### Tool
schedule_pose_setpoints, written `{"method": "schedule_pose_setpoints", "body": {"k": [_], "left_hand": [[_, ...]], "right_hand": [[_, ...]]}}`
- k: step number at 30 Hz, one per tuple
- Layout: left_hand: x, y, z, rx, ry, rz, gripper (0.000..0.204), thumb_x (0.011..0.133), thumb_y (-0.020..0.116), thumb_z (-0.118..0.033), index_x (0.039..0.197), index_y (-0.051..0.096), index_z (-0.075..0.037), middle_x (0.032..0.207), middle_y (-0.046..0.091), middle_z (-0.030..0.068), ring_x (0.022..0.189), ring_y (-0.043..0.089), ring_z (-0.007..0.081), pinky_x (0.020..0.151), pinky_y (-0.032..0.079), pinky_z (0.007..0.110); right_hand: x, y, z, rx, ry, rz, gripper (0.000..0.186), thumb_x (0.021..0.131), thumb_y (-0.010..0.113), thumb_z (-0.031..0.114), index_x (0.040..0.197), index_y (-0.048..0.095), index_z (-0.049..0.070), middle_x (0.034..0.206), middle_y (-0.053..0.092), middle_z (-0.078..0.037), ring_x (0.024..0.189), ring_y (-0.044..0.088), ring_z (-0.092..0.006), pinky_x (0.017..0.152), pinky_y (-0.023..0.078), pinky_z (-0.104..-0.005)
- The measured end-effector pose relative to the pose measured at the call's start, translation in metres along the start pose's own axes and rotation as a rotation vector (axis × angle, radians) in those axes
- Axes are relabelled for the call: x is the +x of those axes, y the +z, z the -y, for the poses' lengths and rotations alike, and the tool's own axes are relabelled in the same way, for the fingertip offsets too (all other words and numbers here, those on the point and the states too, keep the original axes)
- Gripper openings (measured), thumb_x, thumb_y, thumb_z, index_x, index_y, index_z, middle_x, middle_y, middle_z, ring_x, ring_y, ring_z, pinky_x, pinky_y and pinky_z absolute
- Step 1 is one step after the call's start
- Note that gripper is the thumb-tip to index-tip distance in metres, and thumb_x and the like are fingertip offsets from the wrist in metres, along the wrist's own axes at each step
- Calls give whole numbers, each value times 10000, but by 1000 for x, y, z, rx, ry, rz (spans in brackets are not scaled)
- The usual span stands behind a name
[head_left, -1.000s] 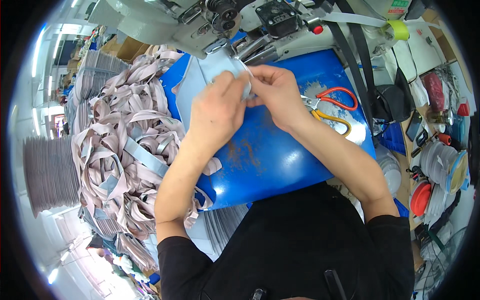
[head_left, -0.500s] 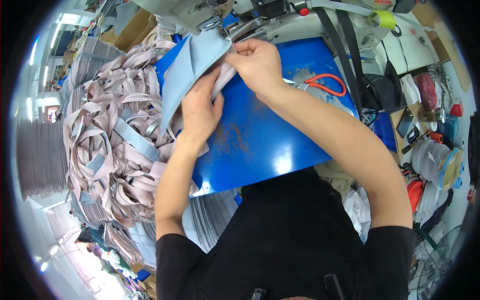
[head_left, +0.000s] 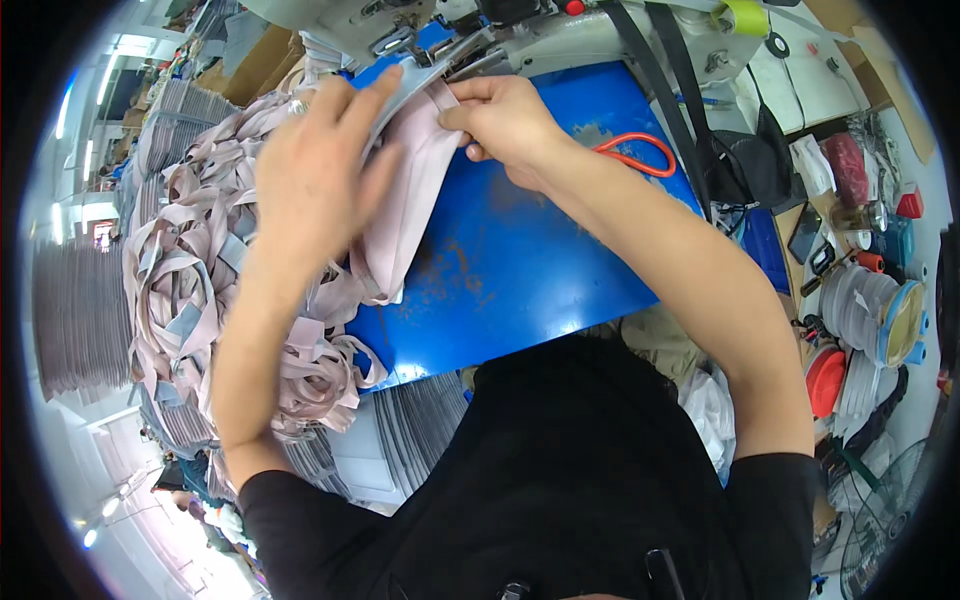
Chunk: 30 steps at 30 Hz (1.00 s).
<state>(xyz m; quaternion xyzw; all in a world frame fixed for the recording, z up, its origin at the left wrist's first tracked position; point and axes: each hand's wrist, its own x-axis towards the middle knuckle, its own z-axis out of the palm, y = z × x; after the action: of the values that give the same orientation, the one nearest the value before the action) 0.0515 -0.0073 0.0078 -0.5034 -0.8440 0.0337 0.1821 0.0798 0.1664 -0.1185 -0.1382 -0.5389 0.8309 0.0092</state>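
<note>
My left hand (head_left: 318, 170) lies flat with fingers spread on a pale pink-and-grey fabric strip (head_left: 405, 215), pressing it at the blue work plate's (head_left: 530, 270) far left. My right hand (head_left: 505, 120) pinches the strip's upper end close to the sewing machine's head (head_left: 440, 40). The strip hangs down over the plate's left part toward the heap beside it.
A big heap of finished pink-grey strips (head_left: 200, 270) lies left of the plate. Orange-handled scissors (head_left: 635, 155) rest on the plate's right side, partly behind my right arm. Black straps (head_left: 680, 110) hang at the right. Spools, red lids and small tools (head_left: 860, 310) crowd the right shelf.
The strip has been turned from its grey-blue side to its pink side. My left hand rose and flattened onto it, while my right hand shifted to the strip's top end near the machine.
</note>
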Motion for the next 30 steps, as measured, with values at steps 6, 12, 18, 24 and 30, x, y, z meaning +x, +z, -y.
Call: {"method": "schedule_pose_setpoints", "body": {"k": [6, 12, 18, 24, 30], "left_hand": [[14, 6, 58, -20, 251, 350, 686, 883, 632, -4, 1525, 541, -228, 958, 620, 137, 798, 659, 363, 715, 545, 473], [26, -5, 59, 148, 417, 373, 642, 839, 649, -20, 1457, 632, -194, 889, 610, 140, 683, 660, 314, 657, 539, 428], [40, -4, 60, 195, 453, 339, 526, 844, 642, -62, 1360, 699, -148, 852, 633, 129, 699, 701, 289, 628, 549, 403], [36, 2, 44, 231, 407, 314, 500, 824, 657, -51, 1321, 707, -89, 878, 670, 133, 705, 714, 299, 641, 565, 403], [32, 12, 24, 185, 335, 285, 494, 817, 660, -36, 1308, 664, 19, 852, 682, 147, 712, 726, 310, 638, 584, 390]], "right_hand": [[-8, -1, -2, 102, -12, 24, 368, 894, 716, 69, 1249, 705, -28, 941, 693, -16, 752, 582, -73, 573, 453, -227], [-2, 0, -5, 169, 11, -6, 331, 873, 740, 71, 1195, 742, -6, 926, 735, -39, 714, 611, -81, 547, 466, -234], [10, 4, -9, 240, -6, -52, 273, 878, 769, 104, 1135, 767, 11, 898, 727, -19, 710, 605, -70, 549, 451, -236], [13, 4, -14, 240, -18, -56, 254, 890, 761, 104, 1124, 770, 6, 875, 721, -6, 713, 608, -66, 554, 456, -241], [13, 4, -19, 271, -53, -48, 243, 908, 752, 86, 1136, 768, 4, 873, 718, 2, 693, 602, -63, 547, 454, -238]]}}
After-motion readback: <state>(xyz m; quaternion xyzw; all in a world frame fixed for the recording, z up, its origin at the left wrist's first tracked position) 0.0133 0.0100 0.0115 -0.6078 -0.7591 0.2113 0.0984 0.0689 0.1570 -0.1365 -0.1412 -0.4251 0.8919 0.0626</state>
